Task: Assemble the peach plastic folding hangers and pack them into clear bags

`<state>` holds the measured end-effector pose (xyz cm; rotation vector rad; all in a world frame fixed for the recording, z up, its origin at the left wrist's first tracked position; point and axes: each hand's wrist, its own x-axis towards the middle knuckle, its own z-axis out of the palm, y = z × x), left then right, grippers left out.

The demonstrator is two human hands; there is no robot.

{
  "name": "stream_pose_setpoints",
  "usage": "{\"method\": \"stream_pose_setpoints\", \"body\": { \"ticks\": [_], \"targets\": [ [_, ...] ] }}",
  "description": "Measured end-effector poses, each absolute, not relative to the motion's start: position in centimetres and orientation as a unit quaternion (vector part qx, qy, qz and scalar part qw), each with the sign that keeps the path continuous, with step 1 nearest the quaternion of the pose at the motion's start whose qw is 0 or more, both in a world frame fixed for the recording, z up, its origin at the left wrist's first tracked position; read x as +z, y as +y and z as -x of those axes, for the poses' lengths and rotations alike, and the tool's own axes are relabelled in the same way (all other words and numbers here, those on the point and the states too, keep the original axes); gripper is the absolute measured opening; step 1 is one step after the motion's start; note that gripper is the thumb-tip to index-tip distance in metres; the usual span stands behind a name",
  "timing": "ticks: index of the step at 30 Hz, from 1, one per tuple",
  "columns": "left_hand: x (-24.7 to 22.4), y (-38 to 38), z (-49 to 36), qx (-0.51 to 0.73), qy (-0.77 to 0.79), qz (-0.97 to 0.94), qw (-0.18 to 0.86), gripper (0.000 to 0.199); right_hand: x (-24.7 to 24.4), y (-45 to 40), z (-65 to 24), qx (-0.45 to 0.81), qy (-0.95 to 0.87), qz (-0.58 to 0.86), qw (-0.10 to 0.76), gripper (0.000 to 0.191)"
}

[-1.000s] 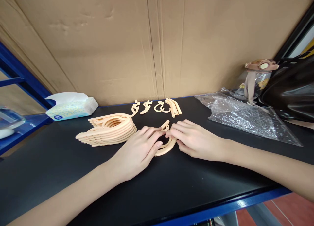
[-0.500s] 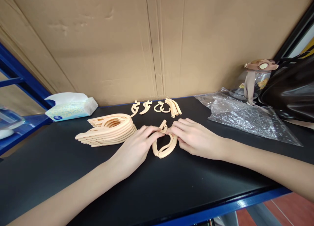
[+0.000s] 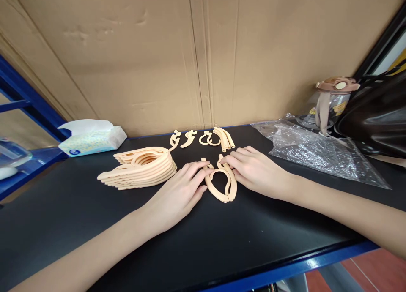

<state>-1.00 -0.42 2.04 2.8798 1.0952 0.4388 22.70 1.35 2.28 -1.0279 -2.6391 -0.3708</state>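
A beige plastic folding clothes hanger (image 3: 233, 185) lies on the black tabletop in front of me, its arms folded round an oval gap. My left hand (image 3: 184, 188) has its fingertips and thumb on the hanger's left arm. From the other side, my right hand (image 3: 252, 169) pinches the right arm near its upper end. Fingers cover part of both arms. Left of my left hand stands a neat stack of matching folded hangers (image 3: 142, 169). Beyond the hands, loose beige hook pieces (image 3: 189, 138) and a small bundle of curved arm pieces (image 3: 224, 139) lie near the back edge.
A tissue pack (image 3: 91, 140) sits at the back left. Crumpled clear plastic (image 3: 311, 150) spreads over the right side, beside a drinking bottle (image 3: 333, 102) and a dark bag (image 3: 380, 110). Cardboard (image 3: 142, 64) walls off the back; a blue rim (image 3: 301, 266) edges the front.
The hanger has shifted slightly right and turned, and its upper ends have come apart. My hands have moved a little farther from each other, still on it.
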Motion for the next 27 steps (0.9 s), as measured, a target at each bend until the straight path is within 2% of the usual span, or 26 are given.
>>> {"method": "stream_pose_setpoints", "body": {
  "ticks": [11,16,27],
  "targets": [
    [2.3,-0.69,0.77,0.15,0.355,-0.92,0.066,0.038,2.66,1.08,-22.43,-0.067,-0.92,0.347,0.167,0.019],
    [2.12,-0.49,0.92,0.134,0.383,-0.913,0.039,0.051,2.86,0.85,-22.35,-0.057,-0.929,0.329,0.157,0.019],
    [2.2,-0.49,0.6,0.132,0.376,-0.915,0.065,0.06,2.92,0.62,-22.42,-0.02,-0.946,0.282,0.156,0.047]
  ]
}}
